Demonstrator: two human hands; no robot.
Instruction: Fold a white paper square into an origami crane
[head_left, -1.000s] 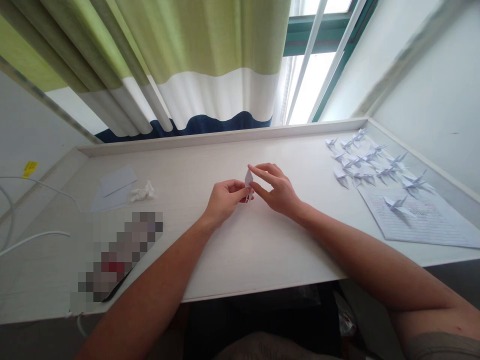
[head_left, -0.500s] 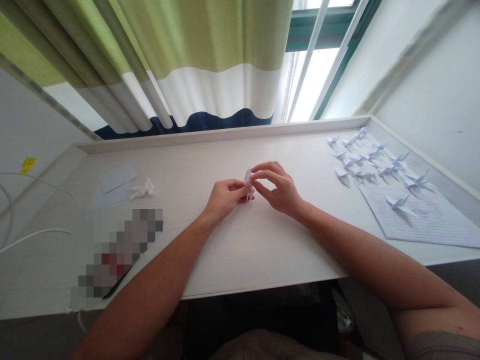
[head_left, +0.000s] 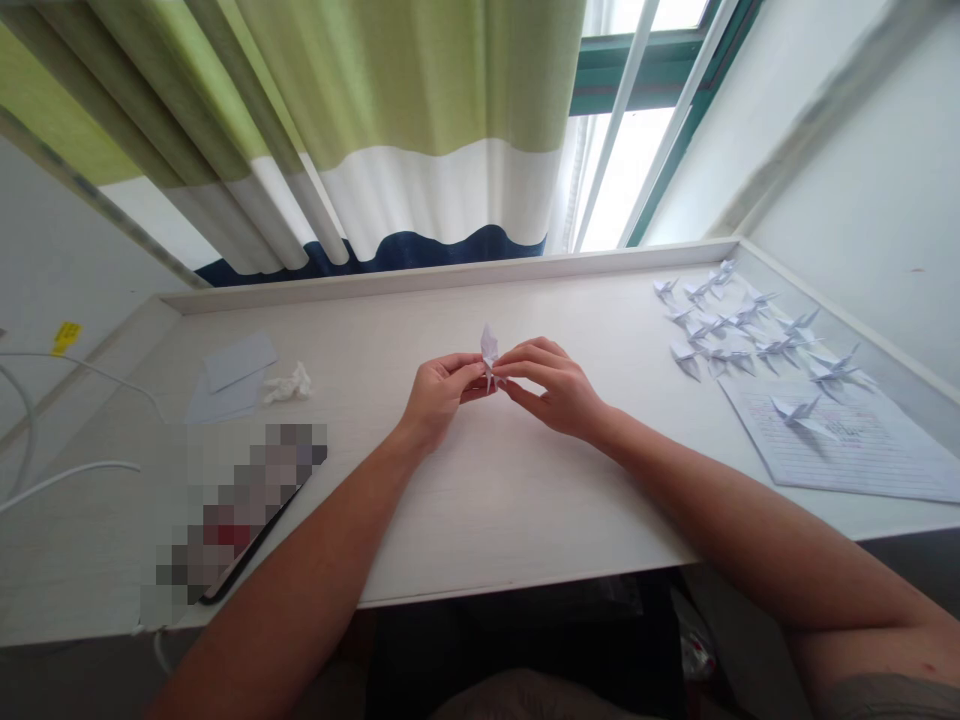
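Note:
Both my hands meet over the middle of the white desk (head_left: 480, 500). Between them stands a small folded white paper piece (head_left: 488, 348), its pointed tip upward. My left hand (head_left: 439, 392) pinches its lower part from the left with closed fingers. My right hand (head_left: 551, 385) pinches it from the right with thumb and forefinger, the other fingers curled loosely. The lower part of the paper is hidden between my fingertips.
Several folded paper cranes (head_left: 739, 325) lie at the far right, one crane (head_left: 801, 413) on a lined sheet (head_left: 847, 450). At left are paper slips (head_left: 236, 365), a crumpled scrap (head_left: 286, 385), a blurred-out object (head_left: 232, 505) and white cables (head_left: 45, 475). Curtains and a window stand behind.
My right fingers have closed from spread onto the paper piece, which now stands a little higher with its tip showing above my fingertips. Both hands stayed at the desk's middle.

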